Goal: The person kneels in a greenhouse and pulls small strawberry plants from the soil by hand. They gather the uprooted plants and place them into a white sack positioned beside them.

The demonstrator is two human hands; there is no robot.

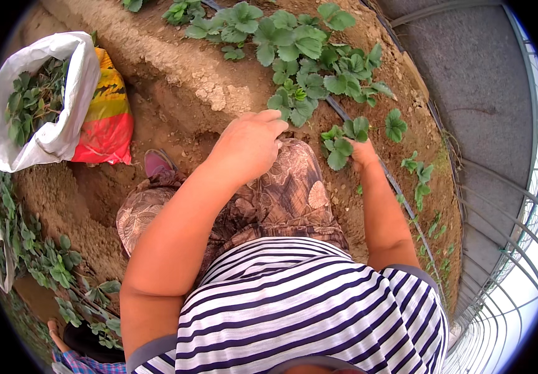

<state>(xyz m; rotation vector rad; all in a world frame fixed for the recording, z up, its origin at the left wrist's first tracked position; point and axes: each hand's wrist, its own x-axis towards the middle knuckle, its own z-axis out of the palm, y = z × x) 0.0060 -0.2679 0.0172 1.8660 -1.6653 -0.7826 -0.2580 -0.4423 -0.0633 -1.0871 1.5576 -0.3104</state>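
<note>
My left hand [250, 145] hovers over my right knee in patterned trousers [292, 187], its fingers loosely bent. No object shows in it, though its palm is turned away from view. Just beyond its fingertips grow the leaves of a strawberry plant [301, 105]. Down at the soil, my right hand [364, 153] has its fingers in at a small strawberry plant [338, 147] and grips it among the leaves. Those leaves partly cover the fingertips. A black drip irrigation tube [393, 180] runs along the bed past my right wrist.
A white woven sack [74, 133] holding cut leaves stands at the left, against a red and yellow bag [107, 126]. More strawberry plants [58, 262] line a bed at lower left, where another person's sleeve [93, 362] shows. Greenhouse hoops [507, 187] rise along the right.
</note>
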